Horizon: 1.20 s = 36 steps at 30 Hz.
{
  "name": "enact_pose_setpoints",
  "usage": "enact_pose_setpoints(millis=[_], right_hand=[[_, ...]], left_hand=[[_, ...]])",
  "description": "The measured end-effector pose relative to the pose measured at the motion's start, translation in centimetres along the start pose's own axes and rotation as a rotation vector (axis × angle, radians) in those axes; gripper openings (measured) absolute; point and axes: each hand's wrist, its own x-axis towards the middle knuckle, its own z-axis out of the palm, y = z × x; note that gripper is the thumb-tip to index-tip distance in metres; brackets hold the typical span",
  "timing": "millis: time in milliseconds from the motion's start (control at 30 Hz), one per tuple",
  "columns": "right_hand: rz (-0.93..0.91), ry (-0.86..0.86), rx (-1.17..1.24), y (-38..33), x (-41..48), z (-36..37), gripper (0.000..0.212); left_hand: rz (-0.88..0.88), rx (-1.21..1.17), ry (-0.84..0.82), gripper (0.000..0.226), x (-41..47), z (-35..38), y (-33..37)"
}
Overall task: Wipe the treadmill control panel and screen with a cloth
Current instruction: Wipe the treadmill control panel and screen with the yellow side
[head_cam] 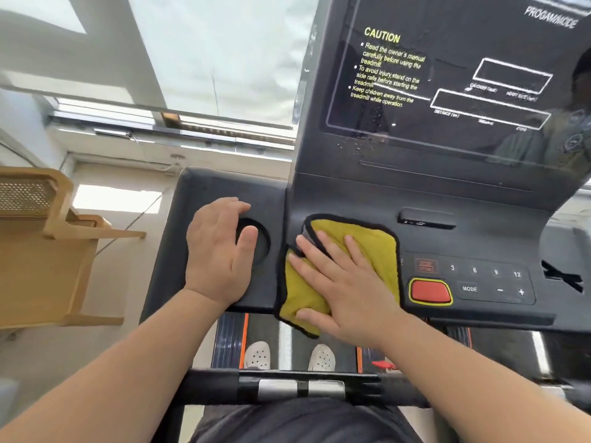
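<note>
Right grip (342,282) flat atop cloth (374,244), panel (492,244) beneath

Pretty bright overall, plain daylight from the big window (224,59) left of the screen (447,100). Blown out to near white over there. Glossy sheen on the screen's right side, plus a dim reflection (550,135) of a person. Soft shadows only below the screen, nothing harsh. Heavy wide-angle bending toward the corners, and a bit smeary far left of the screen.
</note>
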Motion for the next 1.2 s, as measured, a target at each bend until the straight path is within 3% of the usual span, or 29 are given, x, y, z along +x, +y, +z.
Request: enact_pose_setpoints(millis=[167,333,533,667,800,967,1200], right_hand=[[0.144,0.020,-0.002,4.1,4.8,-2.1,0.084],[0.259,0.063,0.063,1.1,6.4,-1.8,0.088],[0.117,0.014,0.089,-2.1,1.5,-0.5,0.081],[0.032,-0.007,0.037,1.0,-2.7,0.7,0.079],[0.237,-0.015,0.099,4.9,-1.0,-0.3,0.082],[0.381,0.041,0.109,2.1,3.6,-1.4,0.086],[0.213,-0.002,0.128,-0.2,-1.8,0.2,0.083]], left_hand=[[-0.045,0.002,-0.047,0.059,0.1,0.0,-0.1],[-0.072,0.054,-0.081,0.057,0.1,0.2,0.0],[-0.090,0.106,-0.107,0.057,0.2,0.5,0.0],[-0.090,0.113,-0.110,0.055,0.3,0.4,0.2],[-0.092,0.151,-0.123,0.056,0.4,0.5,0.2],[-0.093,0.238,-0.145,0.060,0.4,0.8,0.2],[-0.066,0.360,-0.244,0.066,0.6,0.4,0.3]])
